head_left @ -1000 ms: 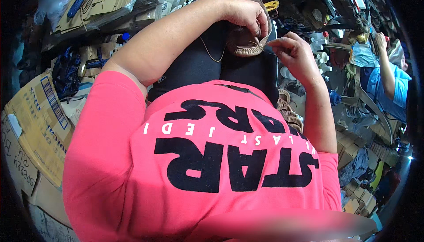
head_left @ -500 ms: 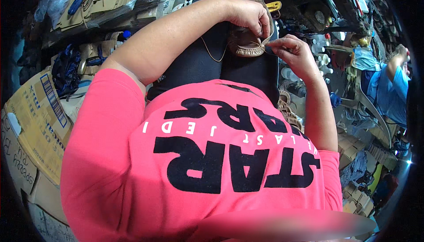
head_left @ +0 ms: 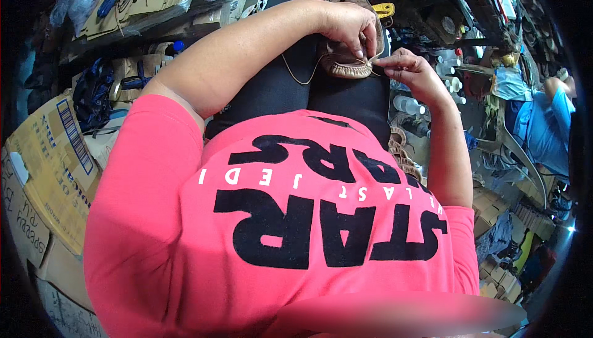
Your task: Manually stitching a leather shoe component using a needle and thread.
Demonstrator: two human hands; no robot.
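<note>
A brown leather moccasin with a gathered, stitched toe seam lies across my dark-trousered thighs, its toe toward me. My left hand reaches over it from the left, thumb and fingertips closed at the seam. On the other side, my right hand meets the toe's right edge with thumb and forefinger pinched together. What lies in that pinch is too small to make out. A thin tan thread loops from the shoe down over my left thigh.
Stitched brown shoe pieces lie by my right side. Several clear plastic bottles stand beyond my right hand. Cardboard boxes crowd the left. Another person in blue sits at the far right. A yellow-handled tool lies beyond the shoe.
My left thumb and fingertips have shifted toward the toe seam and spread slightly. My right hand stays at the toe's edge with a small shift. The shoe has barely moved.
</note>
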